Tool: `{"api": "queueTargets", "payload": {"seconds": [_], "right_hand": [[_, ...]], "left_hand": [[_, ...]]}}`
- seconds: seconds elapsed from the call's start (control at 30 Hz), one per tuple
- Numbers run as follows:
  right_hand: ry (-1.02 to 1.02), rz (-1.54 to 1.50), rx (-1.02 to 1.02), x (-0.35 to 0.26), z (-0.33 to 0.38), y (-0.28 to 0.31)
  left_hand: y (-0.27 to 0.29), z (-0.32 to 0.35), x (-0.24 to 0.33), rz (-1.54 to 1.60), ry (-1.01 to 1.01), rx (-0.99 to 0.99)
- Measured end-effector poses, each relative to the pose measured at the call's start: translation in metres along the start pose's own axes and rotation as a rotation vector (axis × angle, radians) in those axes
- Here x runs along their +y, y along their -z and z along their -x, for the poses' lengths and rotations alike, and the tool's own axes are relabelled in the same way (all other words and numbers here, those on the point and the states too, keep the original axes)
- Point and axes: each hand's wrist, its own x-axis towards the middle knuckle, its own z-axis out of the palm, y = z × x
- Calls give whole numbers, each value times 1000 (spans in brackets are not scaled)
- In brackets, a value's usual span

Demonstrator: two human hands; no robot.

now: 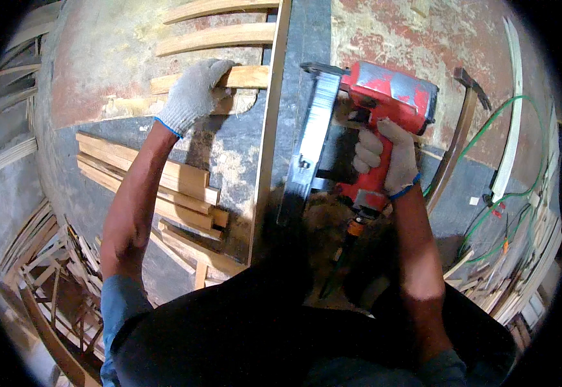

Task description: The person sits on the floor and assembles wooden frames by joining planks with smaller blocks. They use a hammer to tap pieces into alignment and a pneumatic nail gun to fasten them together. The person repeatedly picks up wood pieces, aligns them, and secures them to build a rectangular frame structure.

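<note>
My left hand [194, 93], in a pale knit glove with a blue cuff, is closed around a short wooden slat [250, 77]. The slat's right end meets a long, thin wooden rail [268, 135] standing on edge. Farther away, two more slats [216, 40] run to the same rail, roughly parallel. My right hand [398, 155], gloved too, grips the handle of a red and grey nail gun [394, 90]. Its silver magazine [318, 122] points toward me, and its dark nose is right of the rail, apart from it. Whether a finger presses the trigger is hidden.
Several loose slats [158, 171] lie stacked left of the rail. To the right are a claw hammer [467, 109], a looping green air hose [539, 122] and a long pale strip [513, 109]. Scrap wood heaps [55, 277] fill the lower left and lower right.
</note>
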Motion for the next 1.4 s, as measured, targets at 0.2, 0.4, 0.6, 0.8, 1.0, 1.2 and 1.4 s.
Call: {"api": "queueTargets", "payload": {"seconds": [0.2, 0.4, 0.6, 0.8, 1.0, 1.2, 1.4], "right_hand": [[85, -24, 96, -14, 8, 22], [107, 40, 226, -2, -1, 12], [147, 228, 250, -17, -1, 59], [97, 358, 314, -10, -14, 70], [42, 70, 56, -17, -16, 53], [-100, -10, -108, -19, -20, 54], [-57, 85, 19, -9, -16, 42]], "left_hand": [[6, -21, -9, -34, -53, 177], [3, -36, -29, -120, -173, 318], [47, 106, -65, 254, 453, 297], [-14, 448, -142, 187, 1333, 438], [-112, 553, -12, 480, 1630, 270], [-105, 491, 26, 473, 1647, 452], [-89, 439, -11, 236, 1608, 366]]}}
